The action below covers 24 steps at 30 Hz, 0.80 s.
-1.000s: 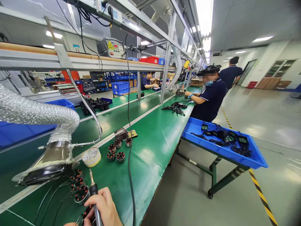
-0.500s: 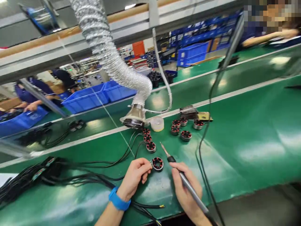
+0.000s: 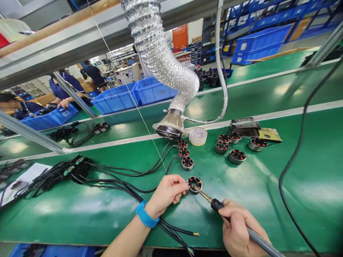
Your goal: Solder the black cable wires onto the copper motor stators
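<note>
My left hand (image 3: 171,191), with a blue band at the wrist, pinches the end of a thin solder wire (image 3: 146,125) that hangs from above. Its fingertips are at the left rim of a small round motor part (image 3: 199,179), a metal ring with black and red inside, lying on the green bench. My right hand (image 3: 239,226) is wrapped round a soldering iron (image 3: 257,236). The iron's tip reaches into the ring, close to my left fingertips; exact contact there cannot be made out. Black cables (image 3: 128,187) run under and beside my left wrist.
Behind the ring stand several similar motor parts (image 3: 187,164), some with cables. A foil duct (image 3: 171,67) with a hood hangs over a round white tub (image 3: 197,137). More rings (image 3: 237,157) lie right, by a metal stand (image 3: 245,126). A black cord (image 3: 285,171) crosses the right side.
The soldering iron's tip has moved from above the bench right of the ring down into the ring. My left hand stays at the ring's left side. The camera view has shifted.
</note>
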{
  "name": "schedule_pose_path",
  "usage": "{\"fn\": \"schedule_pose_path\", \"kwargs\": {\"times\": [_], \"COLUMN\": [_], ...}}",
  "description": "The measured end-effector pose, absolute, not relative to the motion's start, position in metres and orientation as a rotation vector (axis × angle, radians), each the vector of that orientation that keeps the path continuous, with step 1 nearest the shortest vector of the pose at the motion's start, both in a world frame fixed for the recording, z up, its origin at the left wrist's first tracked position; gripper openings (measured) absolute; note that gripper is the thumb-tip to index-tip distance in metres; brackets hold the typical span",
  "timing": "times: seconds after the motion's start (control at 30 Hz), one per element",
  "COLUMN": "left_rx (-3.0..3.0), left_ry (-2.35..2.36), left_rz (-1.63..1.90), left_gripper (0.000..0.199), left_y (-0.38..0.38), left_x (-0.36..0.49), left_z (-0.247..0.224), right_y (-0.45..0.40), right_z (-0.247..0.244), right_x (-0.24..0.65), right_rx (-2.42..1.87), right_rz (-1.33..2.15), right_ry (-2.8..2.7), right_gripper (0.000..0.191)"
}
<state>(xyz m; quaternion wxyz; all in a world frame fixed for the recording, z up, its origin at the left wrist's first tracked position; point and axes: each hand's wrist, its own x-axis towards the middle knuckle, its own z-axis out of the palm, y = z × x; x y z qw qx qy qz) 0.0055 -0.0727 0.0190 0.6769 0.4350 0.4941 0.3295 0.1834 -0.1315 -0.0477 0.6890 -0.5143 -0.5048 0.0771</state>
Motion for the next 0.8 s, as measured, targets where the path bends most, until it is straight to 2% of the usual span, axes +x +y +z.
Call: {"fn": "schedule_pose_path", "kwargs": {"times": [0.8], "left_rx": [1.018], "left_ry": [1.102], "left_rz": [0.751], "left_gripper": [0.039], "left_y": [-0.0729], "left_x": [0.0036], "left_z": [0.0158], "right_y": [-0.1330], "right_z": [-0.0420], "right_x": [0.1817], "right_rx": [-1.097], "right_rz": [0.225], "right_ry": [-1.105], "right_gripper": [0.033]}}
